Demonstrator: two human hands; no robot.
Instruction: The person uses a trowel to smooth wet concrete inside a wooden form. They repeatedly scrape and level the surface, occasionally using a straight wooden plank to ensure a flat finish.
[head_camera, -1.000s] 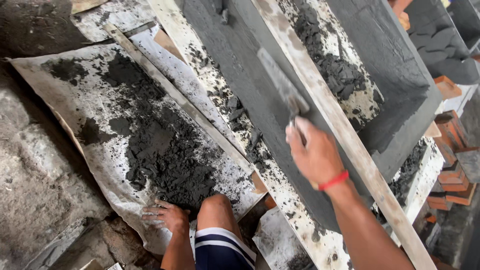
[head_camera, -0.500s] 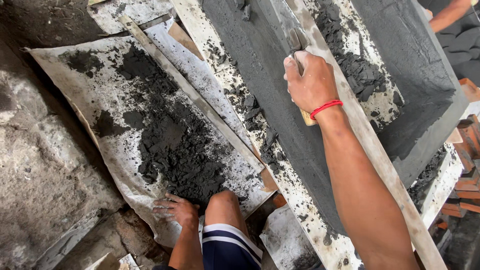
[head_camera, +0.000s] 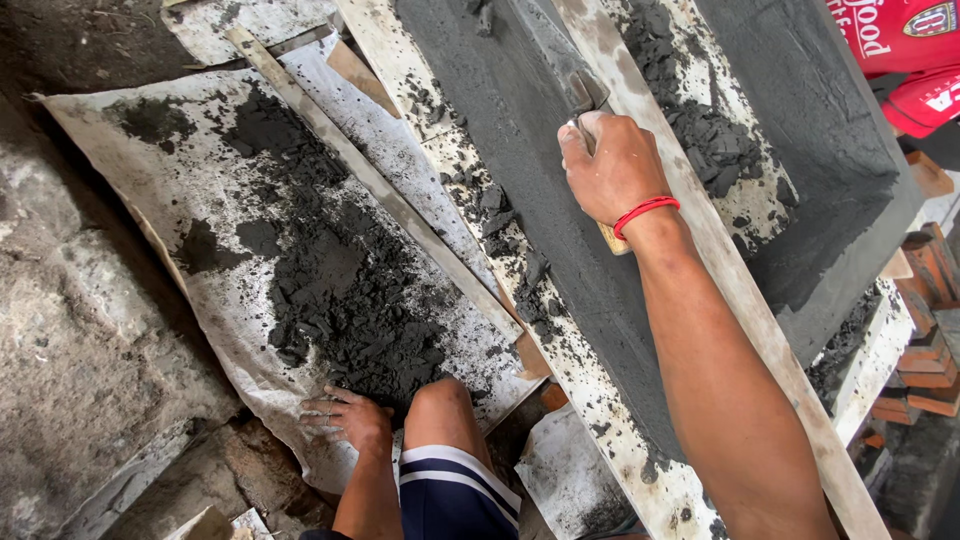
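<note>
Left hand (head_camera: 345, 418) lies flat, fingers spread, holding nothing, on the white sheet (head_camera: 130, 200) at 6 o'clock, just beside the bent knee (head_camera: 440, 400). It props the body. Right hand (head_camera: 615, 165) is closed around the wooden handle of a trowel (head_camera: 560, 65); handle end pokes out under the wrist near the red wristband (head_camera: 645, 210). Blade runs from the fist toward 11 o'clock, lying on the wet grey mortar face (head_camera: 520, 160), a sloped strip from 12 down to 5 o'clock.

To do the smoothing well, my judgement: keep the blade nearly flat with the leading edge a touch raised, even pressure, long strokes along the strip, not across. Stay off the wooden guide batten (head_camera: 720, 270) at the strip's right edge so the edge line is not gouged. Loose crumbs (head_camera: 500, 215) sit on the left border; don't drag them back into the face.

Mid-distance, 9 o'clock: dark mortar heap (head_camera: 340, 290) on the sheet, well apart from the trowel. A thin lath (head_camera: 370, 180) lies between heap and strip. Farther, 3 o'clock: red bricks (head_camera: 920, 360). At 1 o'clock, a red garment of another person (head_camera: 900, 40).
</note>
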